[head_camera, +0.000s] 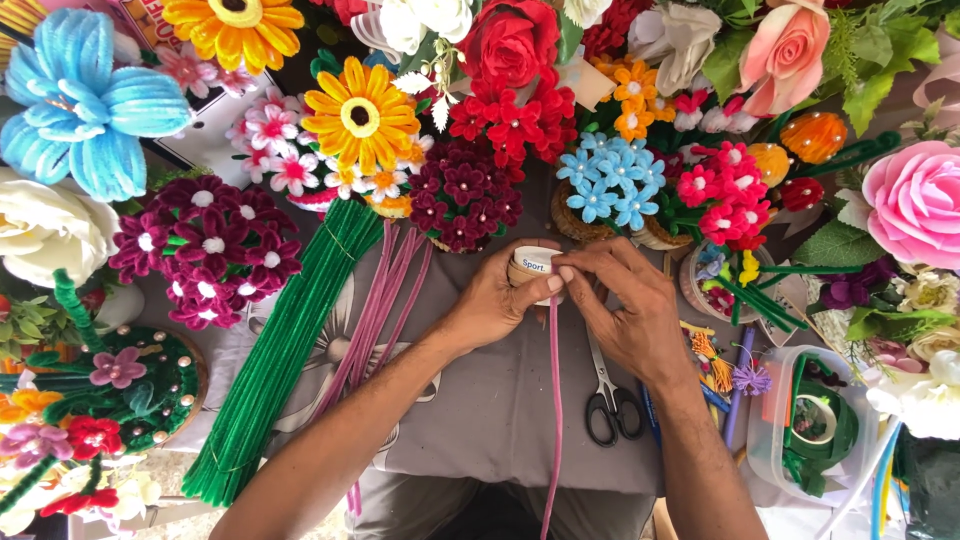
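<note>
A pink pipe cleaner (553, 420) runs up from the lap to the hands, with black-handled scissors (607, 395) lying on the grey tabletop (480, 400) just right of it. Left hand (492, 300) grips a small tape roll (535, 266), while the right hand (630, 300) pinches the stem's top against it. Behind them sit green stems (280, 350) and handmade flowers (462, 190).

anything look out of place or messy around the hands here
Nothing stands out. Both hands, left and right, hold a tape roll against a pink pipe cleaner; the scissors lie flat, and the green pipe cleaner bundle stays together.
</note>
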